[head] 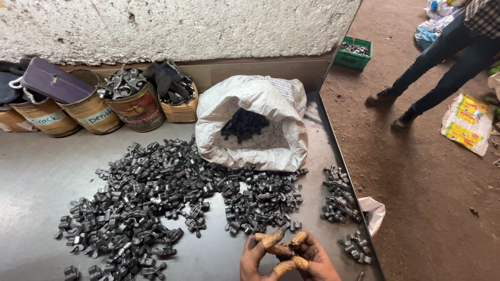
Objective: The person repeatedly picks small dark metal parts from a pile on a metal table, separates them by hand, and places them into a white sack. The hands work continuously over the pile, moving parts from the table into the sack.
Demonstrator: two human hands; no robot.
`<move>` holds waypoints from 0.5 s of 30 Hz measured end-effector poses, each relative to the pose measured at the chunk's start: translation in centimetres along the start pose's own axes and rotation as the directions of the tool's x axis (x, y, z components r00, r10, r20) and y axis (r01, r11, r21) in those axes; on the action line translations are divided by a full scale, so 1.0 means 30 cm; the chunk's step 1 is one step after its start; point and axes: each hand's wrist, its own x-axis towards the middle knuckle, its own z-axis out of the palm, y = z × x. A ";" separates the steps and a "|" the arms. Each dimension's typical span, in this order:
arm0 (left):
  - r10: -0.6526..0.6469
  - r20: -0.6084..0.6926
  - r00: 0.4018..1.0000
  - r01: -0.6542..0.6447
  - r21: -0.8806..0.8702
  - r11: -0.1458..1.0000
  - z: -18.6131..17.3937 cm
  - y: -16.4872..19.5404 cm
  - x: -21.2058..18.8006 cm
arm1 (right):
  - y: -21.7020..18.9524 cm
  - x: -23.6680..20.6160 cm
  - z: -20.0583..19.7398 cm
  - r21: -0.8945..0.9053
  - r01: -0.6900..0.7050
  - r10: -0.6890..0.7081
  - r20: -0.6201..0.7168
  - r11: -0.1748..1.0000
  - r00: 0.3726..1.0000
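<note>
Both my hands meet at the bottom edge of the head view, over the near right part of a grey metal table point(41, 171). My left hand point(256, 259) and my right hand point(311, 258) wear tan finger wraps and pinch a small dark metal part point(284, 251) between their fingertips; the part is mostly hidden by the fingers. A wide heap of dark forged metal parts point(156, 198) spreads over the table just beyond my hands. A smaller row of the same parts point(339, 200) lies along the right edge.
An open white sack point(260, 130) holding dark parts sits at the back. Several tins point(138, 106) with parts line the wall at the left. A green crate point(353, 53) stands on the dirt floor. Another person's legs point(442, 67) are at the upper right.
</note>
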 end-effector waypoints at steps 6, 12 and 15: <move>0.375 -0.008 0.927 -0.358 0.282 0.890 -0.018 0.018 0.013 | -0.008 0.002 0.036 0.132 -0.073 0.080 -0.051 0.989 0.995; 0.178 0.018 0.984 -0.169 0.418 0.893 0.011 -0.024 -0.027 | 0.016 -0.003 -0.003 0.078 -0.025 0.029 -0.046 0.997 0.999; 0.081 0.037 0.996 -0.089 0.400 0.912 0.011 -0.035 0.000 | 0.027 0.004 -0.026 -0.093 0.020 -0.028 -0.086 0.995 0.996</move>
